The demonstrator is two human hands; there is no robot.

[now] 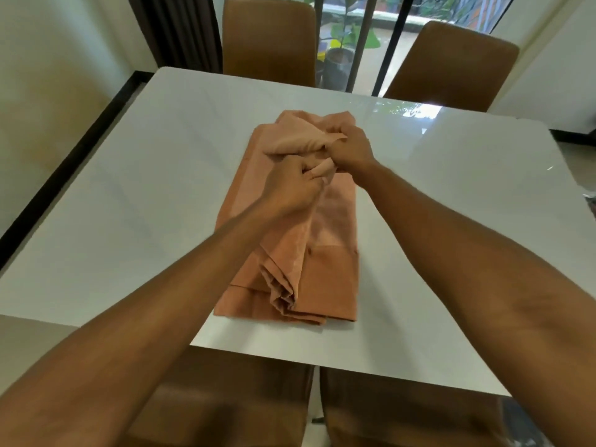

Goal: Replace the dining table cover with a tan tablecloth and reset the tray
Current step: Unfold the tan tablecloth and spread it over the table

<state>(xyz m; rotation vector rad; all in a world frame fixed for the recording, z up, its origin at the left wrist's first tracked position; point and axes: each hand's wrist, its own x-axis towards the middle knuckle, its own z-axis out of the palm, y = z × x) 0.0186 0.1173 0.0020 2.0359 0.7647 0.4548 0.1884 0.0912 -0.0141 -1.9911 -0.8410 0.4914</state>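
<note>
A soft, folded tan cloth tablecloth (325, 253) lay in the middle of the shiny white worktop (129, 188). It made a long, thick pile that ran from near the person toward the far side. The near end lay flat in neat layers, with a loose bunch of folds hanging over it. The far end was all crumpled up.

Both hands were out over the far half of the cloth, close beside each other. The left hand (290, 185) had its fingers curled tight around a bunch of the cloth. A little roll of it poked out by the fingers. The right hand (350, 146) was a bit farther away. It was curled too, and it pinched a thin edge of the cloth that was lifted up off the pile. Both bare arms reached in from the bottom corners.

Four brown padded chairs stood around the worktop. One chair (267, 40) and another chair (451, 66) stood on the far side. Two more, a chair (225, 398) and a chair (403, 414), were tucked in on the near side, right under the arms.

Behind the far chairs was a tall glass door with dark bars. A green plant in a grey pot (338, 56) stood outside it. A dark curtain (180, 27) hung to the left of the door.
</note>
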